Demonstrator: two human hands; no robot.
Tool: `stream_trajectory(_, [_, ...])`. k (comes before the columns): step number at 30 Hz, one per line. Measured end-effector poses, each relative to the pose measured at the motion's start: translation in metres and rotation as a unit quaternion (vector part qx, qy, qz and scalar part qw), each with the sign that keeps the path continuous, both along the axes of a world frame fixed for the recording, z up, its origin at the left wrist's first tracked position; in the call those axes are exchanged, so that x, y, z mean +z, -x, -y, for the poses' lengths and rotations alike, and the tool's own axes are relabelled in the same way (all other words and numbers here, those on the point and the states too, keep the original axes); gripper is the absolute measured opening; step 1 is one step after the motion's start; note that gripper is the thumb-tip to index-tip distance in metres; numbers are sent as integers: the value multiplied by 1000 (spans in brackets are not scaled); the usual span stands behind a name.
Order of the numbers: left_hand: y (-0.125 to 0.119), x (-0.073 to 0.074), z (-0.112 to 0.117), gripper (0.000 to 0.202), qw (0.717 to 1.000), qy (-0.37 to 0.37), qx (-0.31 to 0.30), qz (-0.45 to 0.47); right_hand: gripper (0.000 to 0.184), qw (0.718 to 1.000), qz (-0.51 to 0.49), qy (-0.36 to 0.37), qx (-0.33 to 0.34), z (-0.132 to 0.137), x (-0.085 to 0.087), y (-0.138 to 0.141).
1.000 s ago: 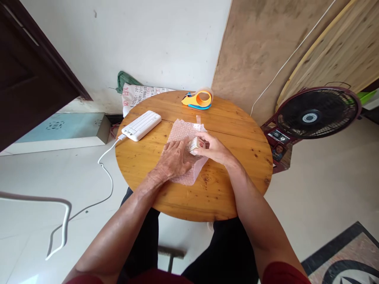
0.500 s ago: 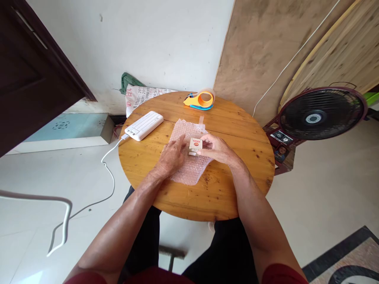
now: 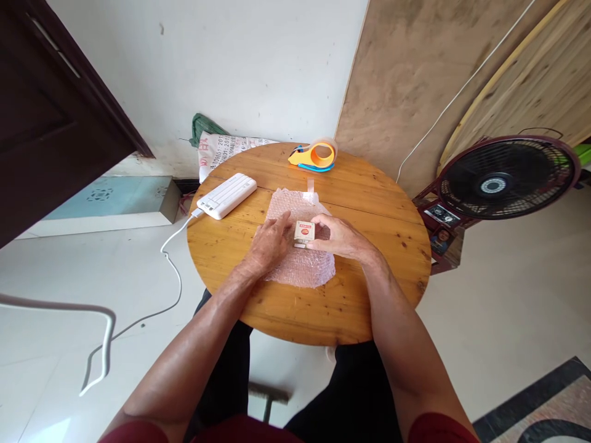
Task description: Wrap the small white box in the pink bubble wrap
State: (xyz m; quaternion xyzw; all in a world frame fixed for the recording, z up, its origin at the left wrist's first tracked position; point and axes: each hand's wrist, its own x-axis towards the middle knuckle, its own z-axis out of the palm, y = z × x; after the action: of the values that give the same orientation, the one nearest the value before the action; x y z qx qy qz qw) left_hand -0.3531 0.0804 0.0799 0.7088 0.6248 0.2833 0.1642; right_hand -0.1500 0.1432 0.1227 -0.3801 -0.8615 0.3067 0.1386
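1. Head view, the hands. We see the right hand at the right side of a small, cream, cube-like cardboard box, thumb at its near right corner and forefinger at its far right corner. Its fingers are narrowed to the box's width and hold it; we judge that this side grip keeps the top face uncovered.

2. Head view, the support. The left hand lies palm down on the left part of a translucent, pinkish bubble-wrap sheet, fingers extended and holding nothing; we take it to be steadying the sheet. We cannot tell whether its fingertips touch the box.

3. Head view, the surroundings. The sheet lies on a round, varnished wooden table, a clear strip of tape at its far edge, perhaps to fasten it. An orange and blue plastic tape dispenser sits beyond, near the table's far edge, presumably for reach without crowding. A white, ribbed plastic block lies to the left, its white cable running off the table's left side.

4. Head view, the box. It is over the middle of the sheet, between the hands, top face upward. We note a red band and a round reddish emblem; the lettering is too small to read.
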Motion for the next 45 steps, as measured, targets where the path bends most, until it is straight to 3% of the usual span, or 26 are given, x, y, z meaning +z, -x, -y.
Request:
stream_trajectory(24, [-5, 11, 3, 67, 1000, 24, 3, -14, 31, 1000, 2, -2, -3, 2, 0, 4])
stream_trajectory(32, [-4, 9, 3, 65, 999, 25, 11, -20, 38, 1000, 10, -6, 10, 2, 2, 2])
stream_trajectory(45, [-4, 7, 2, 66, 1000, 19, 8, -14, 30, 999, 26, -16, 17, 4, 6, 4])
